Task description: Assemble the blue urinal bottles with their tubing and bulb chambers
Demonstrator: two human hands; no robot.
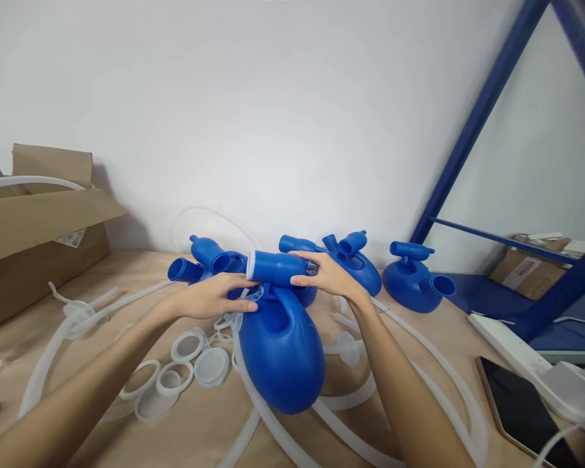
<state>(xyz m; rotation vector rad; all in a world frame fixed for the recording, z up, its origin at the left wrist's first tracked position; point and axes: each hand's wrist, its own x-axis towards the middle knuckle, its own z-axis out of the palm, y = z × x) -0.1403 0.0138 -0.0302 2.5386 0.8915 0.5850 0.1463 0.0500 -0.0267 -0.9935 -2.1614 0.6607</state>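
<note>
A blue plastic urinal bottle (pixel 283 354) is tilted toward me in the middle of the table. Across its top lies a blue cylindrical tube (pixel 275 268) with a white rim at the left end. My right hand (pixel 324 276) grips that tube near its right end, where a small clear piece shows. At the bottle's neck, my left hand (pixel 217 296) has thumb and fingers closed around a clear plastic fitting (pixel 257 294), partly hidden by the fingers. A translucent hose (pixel 253 383) runs down beside the bottle from the neck area.
Similar blue bottles (pixel 412 286) stand along the wall. Several translucent rings and caps (pixel 211 367) lie at the left, with hoses (pixel 53 351) on both sides. A cardboard box (pixel 43 260) sits far left. A phone (pixel 521 409) and power strip (pixel 511 354) are at right, near a blue metal frame (pixel 478 123).
</note>
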